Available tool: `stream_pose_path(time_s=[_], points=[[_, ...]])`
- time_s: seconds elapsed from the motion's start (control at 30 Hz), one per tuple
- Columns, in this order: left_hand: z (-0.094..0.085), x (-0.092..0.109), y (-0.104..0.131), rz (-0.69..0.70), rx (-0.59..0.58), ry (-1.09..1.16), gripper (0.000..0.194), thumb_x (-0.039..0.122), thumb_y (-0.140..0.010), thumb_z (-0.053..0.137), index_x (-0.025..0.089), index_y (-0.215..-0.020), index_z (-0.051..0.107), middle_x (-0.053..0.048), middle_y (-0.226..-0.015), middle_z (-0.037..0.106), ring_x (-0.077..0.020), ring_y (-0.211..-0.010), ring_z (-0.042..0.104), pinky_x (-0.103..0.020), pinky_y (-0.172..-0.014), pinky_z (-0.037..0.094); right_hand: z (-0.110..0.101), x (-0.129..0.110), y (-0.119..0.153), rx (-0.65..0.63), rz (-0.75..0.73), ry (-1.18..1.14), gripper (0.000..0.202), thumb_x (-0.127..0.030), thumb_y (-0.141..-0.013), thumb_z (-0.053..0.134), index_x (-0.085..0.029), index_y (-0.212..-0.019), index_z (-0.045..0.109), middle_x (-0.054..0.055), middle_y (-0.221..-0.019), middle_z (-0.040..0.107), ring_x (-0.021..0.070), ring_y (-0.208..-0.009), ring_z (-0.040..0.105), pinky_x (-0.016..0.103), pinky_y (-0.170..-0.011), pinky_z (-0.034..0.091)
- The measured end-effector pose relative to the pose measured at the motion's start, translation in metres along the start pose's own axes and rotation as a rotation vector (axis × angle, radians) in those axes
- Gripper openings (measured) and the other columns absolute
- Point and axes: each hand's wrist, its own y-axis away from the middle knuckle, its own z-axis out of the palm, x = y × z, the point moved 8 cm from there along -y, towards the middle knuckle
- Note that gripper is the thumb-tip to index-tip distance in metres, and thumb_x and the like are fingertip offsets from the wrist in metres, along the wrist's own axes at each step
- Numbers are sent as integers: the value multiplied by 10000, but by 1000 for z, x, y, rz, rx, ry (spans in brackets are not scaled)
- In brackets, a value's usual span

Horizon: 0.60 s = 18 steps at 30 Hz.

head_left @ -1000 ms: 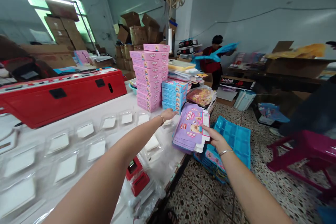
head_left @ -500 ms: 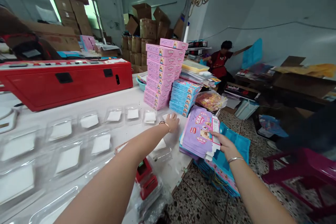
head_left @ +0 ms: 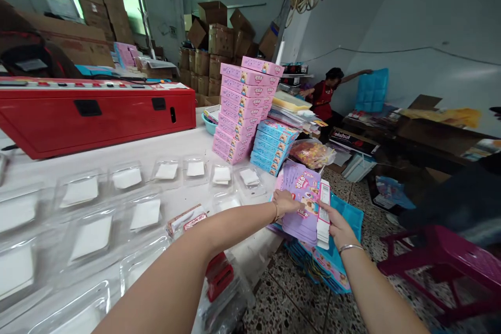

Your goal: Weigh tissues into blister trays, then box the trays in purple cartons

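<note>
Flat purple cartons (head_left: 299, 177) with cartoon print lie in a stack at the table's right edge. My right hand (head_left: 333, 221) grips the top carton by its right side, where a white-and-pink side panel and flaps stand up. Across the same carton's left part lies my left hand (head_left: 285, 202), fingers stretched over the print; their tips are partly hard to make out. Left of it, clear plastic trays (head_left: 250, 180) with white folded sheets in them stand in rows on the white table (head_left: 172, 141).
Pink boxes (head_left: 245, 109) and blue boxes (head_left: 272, 146) are piled behind the cartons. A red machine (head_left: 129, 120) stands at the back left. Blue bags (head_left: 346, 214) hang or lie beyond the table edge, near a magenta stool (head_left: 450, 250). A co-worker (head_left: 324, 94) holds a blue sheet farther back.
My left hand has moved right, from a plastic tray onto the purple carton. The top carton's side panel stands up more under my right hand. The view has shifted slightly.
</note>
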Motion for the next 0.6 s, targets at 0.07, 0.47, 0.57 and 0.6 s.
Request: stream_pose_path(time_s=[0.07, 0.47, 0.57, 0.6], points=[[-1, 0, 4, -11, -9, 26, 413, 392, -910, 645, 194, -1267, 580, -111, -1340, 575, -286, -1168, 589, -514, -954, 518, -3, 1, 1, 16, -1, -21, 406, -254, -872, 665, -116, -1253, 643, 125, -862, 801, 295, -705, 780, 474, -809, 639], [4, 8, 19, 40, 17, 107, 450, 397, -902, 651, 195, -1294, 561, -119, -1392, 536, -307, -1230, 544, -552, -1003, 473, -15, 7, 5, 32, -56, -105, 432, -266, -876, 652, -124, -1283, 637, 126, -907, 801, 317, -777, 780, 501, -873, 617], [13, 14, 23, 67, 3, 154, 447, 405, -903, 647, 191, -1286, 564, -116, -1359, 559, -299, -1203, 559, -547, -996, 475, -22, 4, 9, 47, -86, -96, 450, -275, -875, 655, -137, -1302, 626, 118, -911, 802, 315, -773, 781, 501, -876, 618], [17, 16, 24, 75, 1, 172, 451, 407, -901, 648, 191, -1288, 562, -117, -1357, 560, -300, -1204, 558, -551, -1002, 468, -24, 2, 11, 50, -97, -92, 461, -285, -871, 661, -142, -1308, 623, 116, -919, 802, 318, -780, 780, 504, -878, 617]])
